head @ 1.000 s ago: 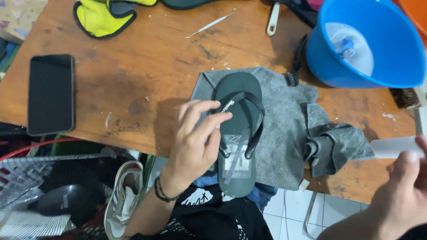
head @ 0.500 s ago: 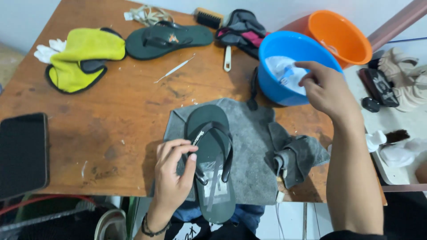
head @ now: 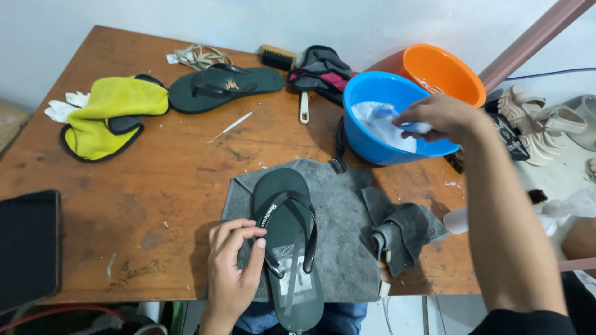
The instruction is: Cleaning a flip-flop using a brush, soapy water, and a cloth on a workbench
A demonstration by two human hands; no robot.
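Left hand [head: 233, 270] fingers curled, pinning dark green flip-flop [head: 287, 248] on grey cloth [head: 341, 223] at table [head: 155, 186] front edge; right hand [head: 444, 118] closed around a white object inside blue basin [head: 372, 146].
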